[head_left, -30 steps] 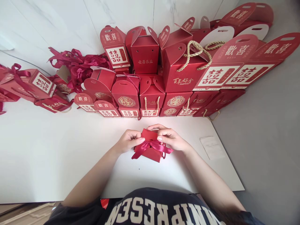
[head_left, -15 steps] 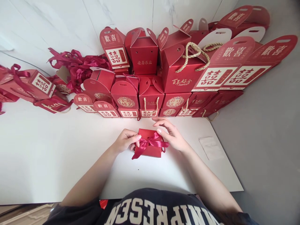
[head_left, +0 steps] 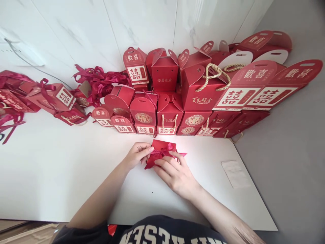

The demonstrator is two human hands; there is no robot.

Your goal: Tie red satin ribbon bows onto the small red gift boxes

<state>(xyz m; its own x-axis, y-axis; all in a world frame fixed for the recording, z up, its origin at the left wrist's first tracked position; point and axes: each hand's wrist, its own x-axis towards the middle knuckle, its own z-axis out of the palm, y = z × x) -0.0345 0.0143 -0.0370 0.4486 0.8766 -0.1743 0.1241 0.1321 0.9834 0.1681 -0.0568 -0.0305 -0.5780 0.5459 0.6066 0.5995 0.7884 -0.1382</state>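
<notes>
A small red gift box (head_left: 156,144) sits on the white table, close to the front row of boxes. Across its top lies a magenta satin ribbon bow (head_left: 157,156), one tail slanting down to the left and another poking out at the right. At the left side, my left hand (head_left: 137,156) pinches the bow's left loop between thumb and fingers. Over the front of the box, my right hand (head_left: 175,174) has its fingers bent onto the bow, the index finger at the right loop. Its thumb and much of the box's front are hidden.
Behind stand stacked red gift boxes (head_left: 167,73), some with gold rope handles (head_left: 213,76). Magenta ribbons (head_left: 101,79) lie piled by the wall. Ribbon-tied boxes (head_left: 49,95) are at the left. A white paper sheet (head_left: 236,174) lies right, near the table's edge.
My right hand has come from the box's right rear corner down over its front, its fingers now on the bow. My left hand keeps its pinch. The camera view has shifted upward and leftward.
</notes>
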